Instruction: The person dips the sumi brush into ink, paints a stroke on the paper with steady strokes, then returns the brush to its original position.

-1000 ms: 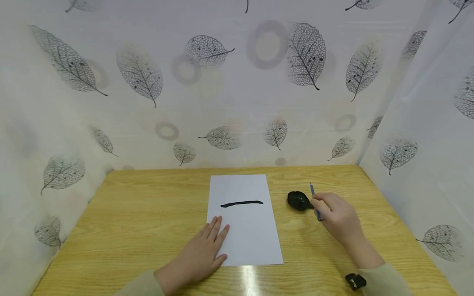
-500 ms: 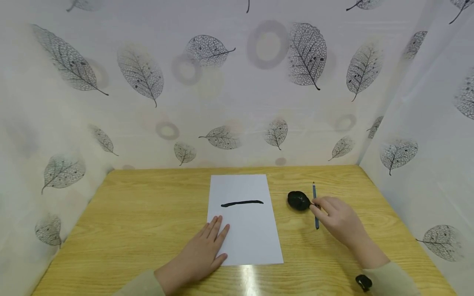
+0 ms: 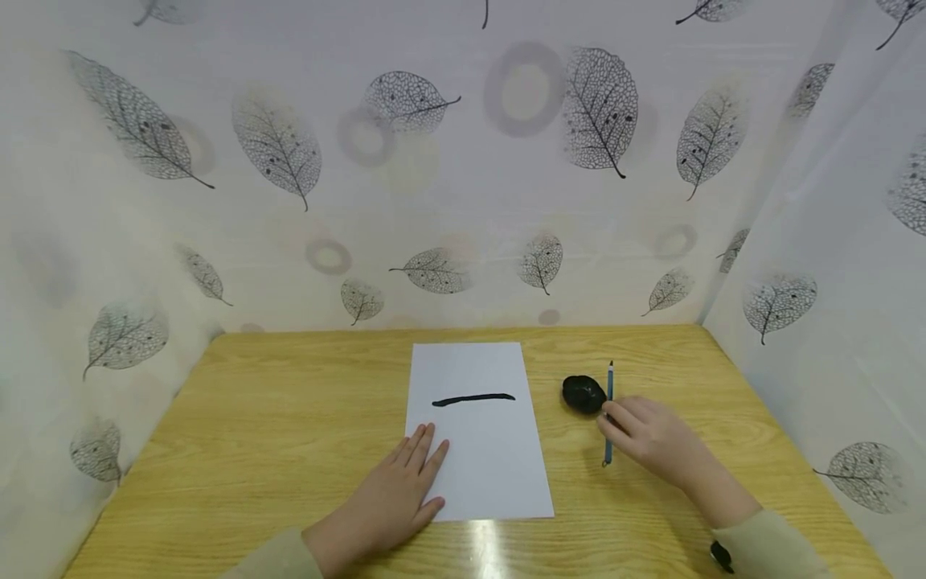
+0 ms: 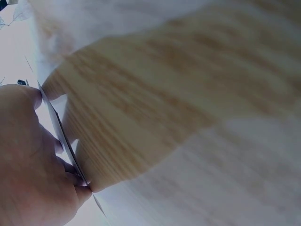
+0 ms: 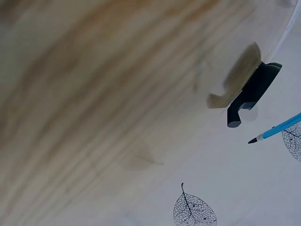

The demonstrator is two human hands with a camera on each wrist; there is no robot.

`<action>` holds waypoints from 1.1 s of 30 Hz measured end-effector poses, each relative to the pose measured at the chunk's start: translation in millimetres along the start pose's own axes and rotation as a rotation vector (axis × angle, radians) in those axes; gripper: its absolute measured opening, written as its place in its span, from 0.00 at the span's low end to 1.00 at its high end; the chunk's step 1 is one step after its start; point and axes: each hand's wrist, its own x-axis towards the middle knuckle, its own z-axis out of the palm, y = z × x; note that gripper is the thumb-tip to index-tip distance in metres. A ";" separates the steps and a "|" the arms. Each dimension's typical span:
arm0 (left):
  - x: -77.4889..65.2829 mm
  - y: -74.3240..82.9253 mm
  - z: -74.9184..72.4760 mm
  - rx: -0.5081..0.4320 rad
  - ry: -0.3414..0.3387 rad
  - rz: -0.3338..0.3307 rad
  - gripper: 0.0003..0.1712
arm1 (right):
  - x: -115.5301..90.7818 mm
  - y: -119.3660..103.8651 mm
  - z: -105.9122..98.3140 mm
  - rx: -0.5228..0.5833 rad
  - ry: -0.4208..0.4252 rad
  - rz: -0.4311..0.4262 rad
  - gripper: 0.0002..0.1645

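In the head view, my left hand [image 3: 387,494] lies with fingers spread over the left edge of a white sheet of paper [image 3: 492,466]. The left wrist view shows that hand [image 4: 35,165] along the paper's edge, seen side-on. A thick black ink stroke [image 3: 473,399] runs across the sheet. My right hand [image 3: 654,438] pinches a blue ink brush [image 3: 609,386], its dark tip towards the back wall. Just left of the brush sits a glossy black ink dish [image 3: 582,395]. The right wrist view has the brush [image 5: 284,126] near the dish [image 5: 258,87], my fingers outside the picture.
All of this is on a wood-grain table [image 3: 304,402]. A pale curtain [image 3: 463,185] printed with leaves encloses its back and sides. A small black device [image 3: 721,556] is at the right sleeve.
The brush has swung from a slant to nearly straight front-to-back, its rear end shifting left and towards me. My right hand has dropped slightly nearer. The left hand and paper have stayed put.
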 end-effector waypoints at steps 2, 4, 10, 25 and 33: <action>0.1 -0.2 0.7 -0.001 -0.001 -0.001 0.43 | -0.9 -0.3 0.6 -0.014 -0.005 -0.016 0.29; 0.4 -0.7 1.4 -0.001 -0.002 -0.002 0.43 | -1.7 -0.5 1.1 -0.020 -0.009 -0.026 0.29; 0.8 -1.1 2.1 0.000 -0.001 -0.005 0.44 | -5.3 -0.7 3.4 -0.020 -0.040 -0.056 0.28; 0.8 -1.4 2.8 -0.006 -0.005 -0.006 0.44 | -12.5 -7.6 5.9 -0.018 -0.106 -0.144 0.38; 0.0 -1.1 3.1 -0.008 -0.005 -0.002 0.43 | -13.5 -11.3 4.8 -0.008 -0.141 -0.145 0.41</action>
